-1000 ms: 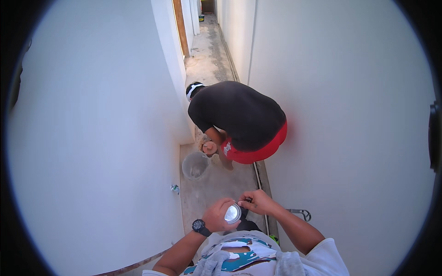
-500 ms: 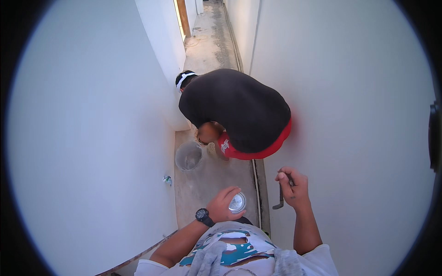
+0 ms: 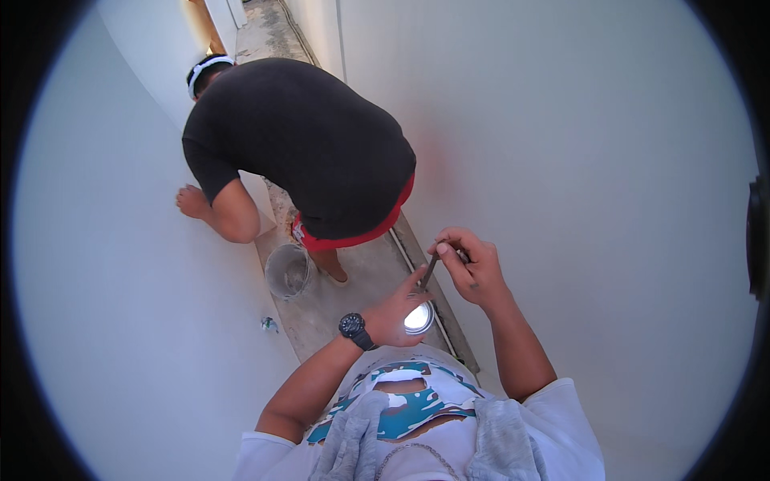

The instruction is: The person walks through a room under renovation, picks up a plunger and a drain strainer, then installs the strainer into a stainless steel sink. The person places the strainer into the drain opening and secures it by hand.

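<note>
My left hand (image 3: 393,318), with a black watch on the wrist, is wrapped around a small round tin (image 3: 418,318). Bright white glare or contents fill the tin's top, and I cannot tell which. Pinched in my right hand (image 3: 475,272) is a slim dark tool (image 3: 430,273) with a narrow shaft. It slants down to the tin's far rim, beside my left fingers. Whether its tip enters the tin is hidden by those fingers.
Ahead, a person in a black shirt (image 3: 297,144) and red shorts bends over the narrow concrete walkway (image 3: 321,325). A grey bucket (image 3: 288,272) stands by that person's foot. A small tap (image 3: 269,325) juts from the left wall; a pale wall (image 3: 561,200) rises on the right.
My right hand has moved left and away from me, bringing the tool to the tin. The other person has risen from a crouch and put a hand to the left wall. My view has turned right.
</note>
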Tool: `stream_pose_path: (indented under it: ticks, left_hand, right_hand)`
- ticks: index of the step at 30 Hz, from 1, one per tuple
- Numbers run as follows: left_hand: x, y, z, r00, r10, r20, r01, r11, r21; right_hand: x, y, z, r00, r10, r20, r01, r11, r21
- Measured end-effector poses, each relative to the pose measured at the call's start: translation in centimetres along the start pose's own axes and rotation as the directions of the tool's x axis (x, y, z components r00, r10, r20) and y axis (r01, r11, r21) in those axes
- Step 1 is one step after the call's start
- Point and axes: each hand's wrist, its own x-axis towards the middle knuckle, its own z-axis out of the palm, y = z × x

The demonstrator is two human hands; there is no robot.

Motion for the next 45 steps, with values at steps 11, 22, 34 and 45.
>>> stream_pose_path:
  ticks: [11,22,34,45]
  left_hand:
    - [-0.7,0.7,0.0,0.994,0.014,-0.107,-0.001,0.992,0.128]
    - [6.8,-4.8,-1.1,0.846,-0.116,-0.521,0.221,0.965,0.144]
    - [24.5,-5.5,-27.9,0.535,-0.121,-0.836,0.472,0.864,0.176]
    - [27.0,-18.9,-40.0,0.574,-0.307,-0.759,0.448,0.894,-0.024]
  right_hand:
    - [-2.6,-1.5,1.2,0.986,-0.167,0.026,0.17,0.974,-0.148]
    - [-6.4,3.0,-2.7,0.89,0.391,-0.234,-0.41,0.912,-0.036]
    - [13.9,0.6,-9.7,0.916,0.397,-0.054,-0.398,0.888,-0.23]
    - [37.1,3.8,-2.3,0.889,0.445,-0.104,-0.443,0.783,-0.437]
